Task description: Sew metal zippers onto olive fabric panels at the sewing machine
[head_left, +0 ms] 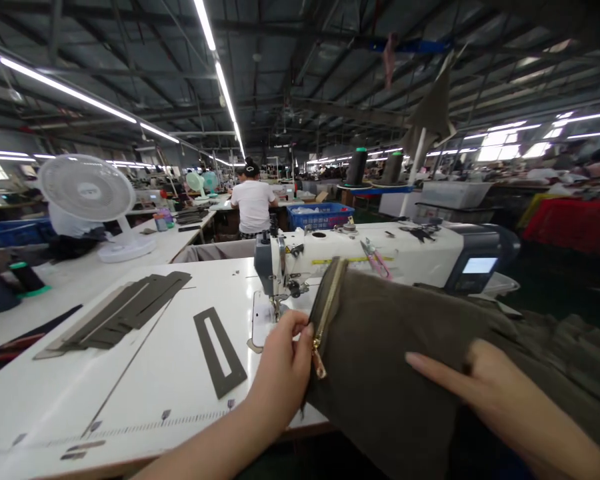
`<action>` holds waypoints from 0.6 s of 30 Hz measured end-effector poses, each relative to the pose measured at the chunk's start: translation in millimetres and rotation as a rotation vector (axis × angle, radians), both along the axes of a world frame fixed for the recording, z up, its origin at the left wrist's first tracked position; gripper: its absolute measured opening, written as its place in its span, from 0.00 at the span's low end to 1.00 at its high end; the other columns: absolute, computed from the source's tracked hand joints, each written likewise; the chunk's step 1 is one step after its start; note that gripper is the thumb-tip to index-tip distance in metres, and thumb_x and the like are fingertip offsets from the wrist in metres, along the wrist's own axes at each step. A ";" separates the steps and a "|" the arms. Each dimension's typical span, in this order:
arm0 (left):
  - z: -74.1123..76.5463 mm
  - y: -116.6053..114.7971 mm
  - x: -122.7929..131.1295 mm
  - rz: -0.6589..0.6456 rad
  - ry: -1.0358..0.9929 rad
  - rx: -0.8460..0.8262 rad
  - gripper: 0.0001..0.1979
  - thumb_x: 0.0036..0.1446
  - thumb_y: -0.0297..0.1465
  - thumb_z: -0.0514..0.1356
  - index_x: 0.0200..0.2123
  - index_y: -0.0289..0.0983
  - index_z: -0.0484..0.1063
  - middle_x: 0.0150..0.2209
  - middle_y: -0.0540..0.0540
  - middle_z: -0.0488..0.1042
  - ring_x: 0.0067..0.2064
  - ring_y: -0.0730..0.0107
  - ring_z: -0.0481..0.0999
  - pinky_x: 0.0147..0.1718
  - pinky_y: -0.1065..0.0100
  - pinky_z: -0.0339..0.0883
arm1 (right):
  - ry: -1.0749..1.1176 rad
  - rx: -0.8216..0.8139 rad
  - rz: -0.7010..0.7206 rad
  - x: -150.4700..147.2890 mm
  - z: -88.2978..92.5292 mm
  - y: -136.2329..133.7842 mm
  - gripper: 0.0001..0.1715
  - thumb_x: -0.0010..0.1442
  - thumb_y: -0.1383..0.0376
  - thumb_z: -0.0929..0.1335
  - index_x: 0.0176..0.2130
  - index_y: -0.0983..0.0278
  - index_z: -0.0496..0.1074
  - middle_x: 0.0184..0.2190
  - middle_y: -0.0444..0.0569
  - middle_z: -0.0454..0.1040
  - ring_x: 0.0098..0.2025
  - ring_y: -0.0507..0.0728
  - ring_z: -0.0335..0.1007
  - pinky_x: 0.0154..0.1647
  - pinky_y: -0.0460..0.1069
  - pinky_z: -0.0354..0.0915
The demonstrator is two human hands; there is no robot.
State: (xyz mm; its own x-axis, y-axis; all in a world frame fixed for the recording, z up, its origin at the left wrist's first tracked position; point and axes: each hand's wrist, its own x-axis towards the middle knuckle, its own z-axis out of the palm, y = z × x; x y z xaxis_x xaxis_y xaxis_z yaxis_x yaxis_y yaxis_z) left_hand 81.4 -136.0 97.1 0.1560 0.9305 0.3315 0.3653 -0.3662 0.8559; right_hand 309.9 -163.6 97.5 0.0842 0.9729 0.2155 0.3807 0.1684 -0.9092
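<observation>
A dark olive fabric piece with a brass zipper along its left edge is held up in front of the sewing machine. My left hand pinches that edge beside the gold zipper pull. On the right, my right hand grips the fabric, thumb or finger stretched along its face and the other fingers hidden behind cloth. Just left of the fabric is the machine's needle area. More olive cloth trails off to the right.
On the white table lie a slotted grey strip and a fanned stack of cut pieces. Pink-handled snips rest on the machine. A white fan stands at left. Ahead, a person sits facing away.
</observation>
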 end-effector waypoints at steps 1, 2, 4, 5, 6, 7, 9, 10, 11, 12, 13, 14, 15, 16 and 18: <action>-15.1 -0.4 -6.5 0.033 -0.060 -0.136 0.05 0.59 0.29 0.48 0.30 0.37 0.59 0.21 0.54 0.64 0.23 0.74 0.69 0.21 0.74 0.62 | -0.004 -0.053 0.053 -8.1 -8.3 13.6 0.25 0.46 0.54 0.69 0.40 0.66 0.73 0.37 0.53 0.76 0.40 0.64 0.72 0.42 0.56 0.67; -30.2 -1.2 -14.9 0.068 -0.099 -0.278 0.02 0.58 0.28 0.48 0.32 0.37 0.58 0.22 0.55 0.64 0.22 0.75 0.69 0.20 0.75 0.63 | -0.010 -0.093 0.117 -16.6 -18.9 27.8 0.22 0.46 0.55 0.68 0.39 0.66 0.73 0.39 0.54 0.76 0.41 0.64 0.71 0.42 0.56 0.67; -53.0 -4.7 -35.2 0.080 -0.043 -0.488 0.08 0.56 0.27 0.49 0.41 0.36 0.58 0.29 0.50 0.70 0.22 0.73 0.71 0.17 0.73 0.65 | -0.079 -0.133 0.161 -31.8 -43.0 53.0 0.19 0.43 0.59 0.67 0.35 0.67 0.73 0.38 0.55 0.76 0.40 0.64 0.72 0.44 0.57 0.65; -58.4 -6.8 -45.6 0.084 0.043 -0.477 0.14 0.56 0.27 0.49 0.46 0.36 0.56 0.36 0.46 0.71 0.23 0.72 0.73 0.19 0.70 0.67 | -0.107 -0.152 0.163 -37.3 -54.1 62.4 0.18 0.42 0.60 0.67 0.34 0.68 0.73 0.38 0.55 0.76 0.40 0.64 0.71 0.45 0.56 0.65; -59.4 -8.5 -54.9 0.078 0.171 -0.399 0.18 0.56 0.27 0.50 0.51 0.37 0.54 0.44 0.42 0.70 0.26 0.70 0.75 0.23 0.66 0.70 | -0.119 -0.169 0.161 -41.1 -63.2 69.3 0.19 0.43 0.60 0.67 0.35 0.68 0.72 0.38 0.56 0.76 0.40 0.64 0.72 0.44 0.56 0.65; -56.7 -9.0 -62.5 0.061 0.323 -0.279 0.22 0.55 0.28 0.52 0.54 0.38 0.53 0.50 0.39 0.66 0.32 0.66 0.76 0.30 0.61 0.72 | -0.125 -0.189 0.156 -43.6 -69.4 73.9 0.20 0.44 0.59 0.67 0.36 0.68 0.72 0.38 0.56 0.76 0.40 0.63 0.72 0.44 0.55 0.65; -45.6 -4.5 -71.0 -0.048 0.623 -0.032 0.29 0.53 0.33 0.57 0.57 0.39 0.52 0.59 0.39 0.57 0.49 0.55 0.70 0.48 0.50 0.62 | -0.138 -0.220 0.149 -45.3 -73.3 78.8 0.22 0.47 0.55 0.66 0.38 0.68 0.71 0.39 0.55 0.75 0.40 0.61 0.72 0.42 0.53 0.65; -40.0 0.8 -72.0 -0.137 0.739 0.051 0.34 0.50 0.38 0.60 0.58 0.39 0.52 0.61 0.39 0.54 0.56 0.50 0.62 0.54 0.45 0.52 | -0.164 -0.230 0.142 -45.4 -71.9 80.4 0.23 0.49 0.53 0.65 0.38 0.67 0.71 0.38 0.54 0.76 0.40 0.61 0.72 0.40 0.52 0.65; -35.8 7.6 -71.3 -0.230 0.820 0.100 0.39 0.47 0.42 0.61 0.59 0.38 0.50 0.62 0.39 0.50 0.60 0.47 0.53 0.57 0.43 0.42 | -0.222 -0.229 0.123 -45.3 -69.3 82.1 0.23 0.51 0.50 0.63 0.37 0.66 0.71 0.37 0.53 0.76 0.39 0.60 0.72 0.39 0.50 0.66; -33.5 15.4 -69.5 -0.318 0.871 0.126 0.43 0.45 0.47 0.61 0.60 0.36 0.49 0.63 0.39 0.48 0.62 0.47 0.46 0.58 0.42 0.34 | -0.304 -0.218 0.094 -45.4 -66.3 84.2 0.24 0.54 0.49 0.61 0.34 0.66 0.72 0.34 0.52 0.76 0.37 0.59 0.72 0.36 0.49 0.65; -33.2 23.4 -67.3 -0.388 0.900 0.134 0.46 0.44 0.51 0.60 0.61 0.35 0.47 0.63 0.39 0.45 0.63 0.48 0.41 0.58 0.42 0.28 | -0.392 -0.198 0.054 -45.6 -63.6 87.0 0.25 0.56 0.49 0.59 0.32 0.65 0.71 0.32 0.51 0.76 0.35 0.58 0.72 0.33 0.48 0.65; -34.7 30.8 -65.2 -0.433 0.915 0.130 0.48 0.44 0.53 0.59 0.61 0.34 0.45 0.63 0.39 0.43 0.64 0.49 0.39 0.58 0.42 0.24 | -0.480 -0.174 0.007 -46.2 -61.9 90.3 0.25 0.58 0.50 0.57 0.29 0.65 0.70 0.29 0.51 0.76 0.32 0.58 0.72 0.31 0.47 0.64; -37.2 37.0 -63.6 -0.457 0.924 0.121 0.50 0.43 0.55 0.57 0.62 0.34 0.44 0.63 0.38 0.42 0.64 0.49 0.38 0.57 0.43 0.22 | -0.557 -0.149 -0.041 -47.1 -61.3 94.0 0.25 0.60 0.52 0.55 0.27 0.65 0.69 0.26 0.50 0.75 0.30 0.57 0.72 0.29 0.47 0.63; -40.4 41.6 -62.8 -0.471 0.930 0.111 0.51 0.43 0.56 0.56 0.62 0.33 0.43 0.63 0.37 0.41 0.64 0.50 0.38 0.57 0.43 0.20 | -0.618 -0.126 -0.080 -48.4 -62.0 98.0 0.25 0.61 0.54 0.54 0.26 0.64 0.68 0.25 0.50 0.74 0.29 0.56 0.71 0.28 0.47 0.62; -46.6 45.8 -63.5 -0.469 0.947 0.099 0.53 0.43 0.58 0.55 0.62 0.32 0.40 0.63 0.36 0.40 0.64 0.50 0.38 0.57 0.44 0.19 | -0.689 -0.090 -0.123 -52.5 -66.8 105.7 0.22 0.62 0.58 0.54 0.26 0.64 0.66 0.25 0.50 0.74 0.30 0.56 0.71 0.29 0.46 0.61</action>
State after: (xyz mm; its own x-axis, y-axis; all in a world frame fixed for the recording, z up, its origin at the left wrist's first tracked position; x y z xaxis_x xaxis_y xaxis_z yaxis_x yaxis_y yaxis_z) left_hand 17.8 -90.2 50.5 0.7264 0.6860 -0.0423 0.6717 -0.6956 0.2550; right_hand 257.5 -57.9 30.7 0.0683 0.9816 0.1781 0.8864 0.0222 -0.4625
